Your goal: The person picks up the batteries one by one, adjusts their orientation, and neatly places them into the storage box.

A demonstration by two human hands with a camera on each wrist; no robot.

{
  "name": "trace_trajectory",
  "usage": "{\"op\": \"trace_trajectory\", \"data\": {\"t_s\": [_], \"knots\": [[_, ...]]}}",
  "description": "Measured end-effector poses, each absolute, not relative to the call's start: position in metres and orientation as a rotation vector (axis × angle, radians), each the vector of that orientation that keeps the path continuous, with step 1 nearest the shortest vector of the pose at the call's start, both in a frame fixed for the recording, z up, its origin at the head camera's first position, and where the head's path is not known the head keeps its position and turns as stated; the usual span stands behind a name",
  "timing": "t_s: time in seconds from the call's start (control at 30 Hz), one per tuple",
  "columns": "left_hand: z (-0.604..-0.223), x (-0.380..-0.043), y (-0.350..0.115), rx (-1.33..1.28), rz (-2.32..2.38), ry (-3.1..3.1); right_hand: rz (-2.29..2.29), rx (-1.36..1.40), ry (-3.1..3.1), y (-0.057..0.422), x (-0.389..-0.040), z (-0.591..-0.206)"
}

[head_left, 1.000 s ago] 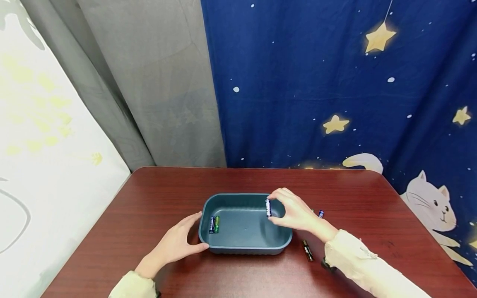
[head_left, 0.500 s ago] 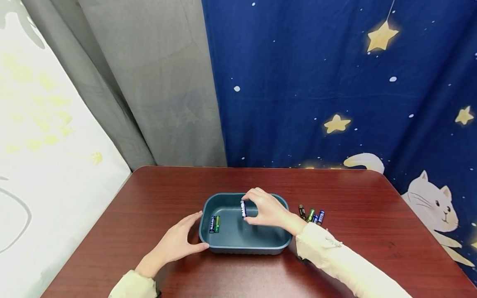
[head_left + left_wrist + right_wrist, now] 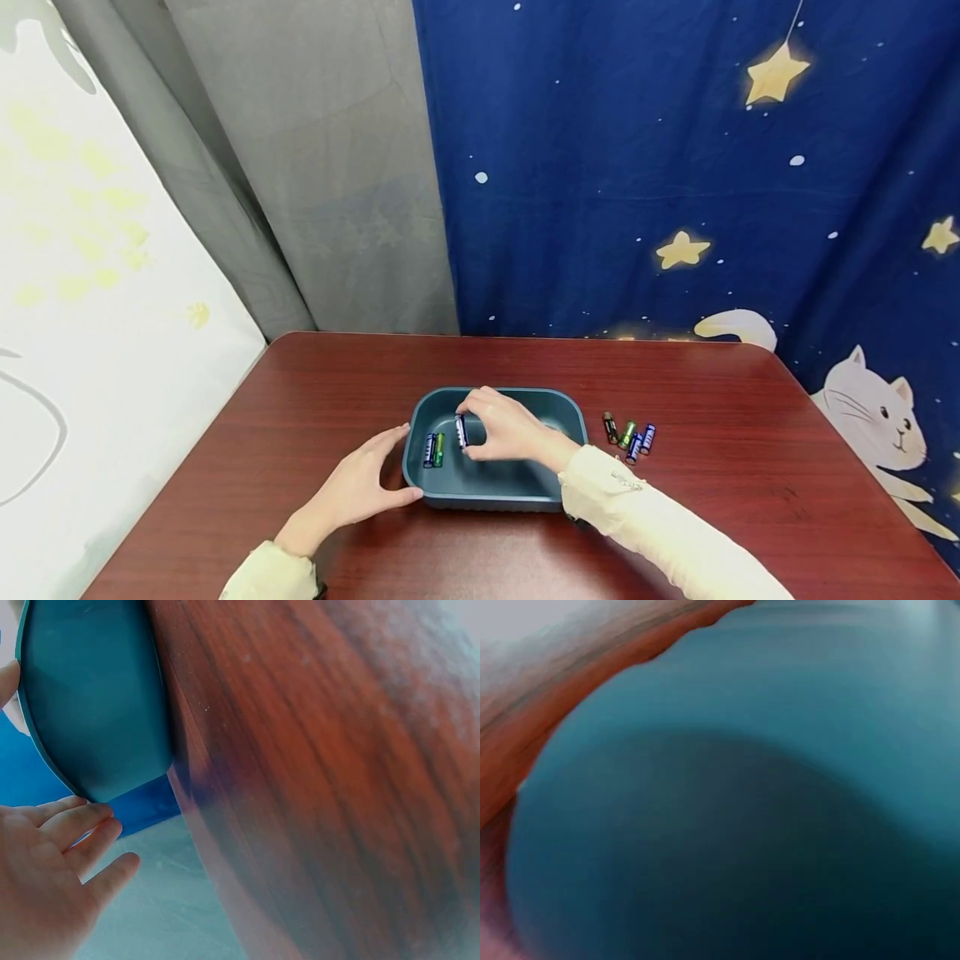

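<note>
A blue-grey plastic basin (image 3: 495, 487) sits on the table. My right hand (image 3: 510, 429) is over its left half and pinches a blue-and-white battery (image 3: 461, 432) between thumb and fingertips. Just left of that, a blue battery (image 3: 429, 450) and a green battery (image 3: 439, 450) lie side by side on the basin floor. At the basin's left end, my left hand (image 3: 356, 487) rests its thumb and fingertips against the rim, fingers extended. The left wrist view shows the left hand (image 3: 52, 862) touching the basin (image 3: 97, 697). Only the basin (image 3: 817, 697) fills most of the right wrist view, blurred.
Right of the basin lie a dark battery (image 3: 611, 427), a green battery (image 3: 627, 434) and two blue batteries, one nearer (image 3: 634, 448) and one farther right (image 3: 648, 438). The right sleeve (image 3: 630, 508) covers part of the brown table (image 3: 337, 383). Curtains hang behind.
My right hand has carried the battery leftward across the basin and slightly lower, toward the two lying batteries. The dark battery near the front right is hidden now. My left hand has stayed put.
</note>
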State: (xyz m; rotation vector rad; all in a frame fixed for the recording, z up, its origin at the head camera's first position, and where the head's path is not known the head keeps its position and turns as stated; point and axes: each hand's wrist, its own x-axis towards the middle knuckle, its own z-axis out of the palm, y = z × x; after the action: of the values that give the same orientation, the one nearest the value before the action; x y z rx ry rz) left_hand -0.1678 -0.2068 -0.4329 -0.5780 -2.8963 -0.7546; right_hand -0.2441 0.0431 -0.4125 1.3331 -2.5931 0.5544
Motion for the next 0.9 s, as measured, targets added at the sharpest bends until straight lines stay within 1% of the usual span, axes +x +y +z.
{"op": "trace_trajectory", "data": {"t_s": [0.33, 0.9], "knots": [[-0.433, -0.168, -0.207, -0.59, -0.756, -2.896, 0.453, 1.32, -2.792, 0.025, -0.244, -0.424], [-0.433, -0.168, -0.207, -0.603, -0.743, -2.882, 0.298, 1.223, -2.878, 0.006, -0.244, -0.436]]}}
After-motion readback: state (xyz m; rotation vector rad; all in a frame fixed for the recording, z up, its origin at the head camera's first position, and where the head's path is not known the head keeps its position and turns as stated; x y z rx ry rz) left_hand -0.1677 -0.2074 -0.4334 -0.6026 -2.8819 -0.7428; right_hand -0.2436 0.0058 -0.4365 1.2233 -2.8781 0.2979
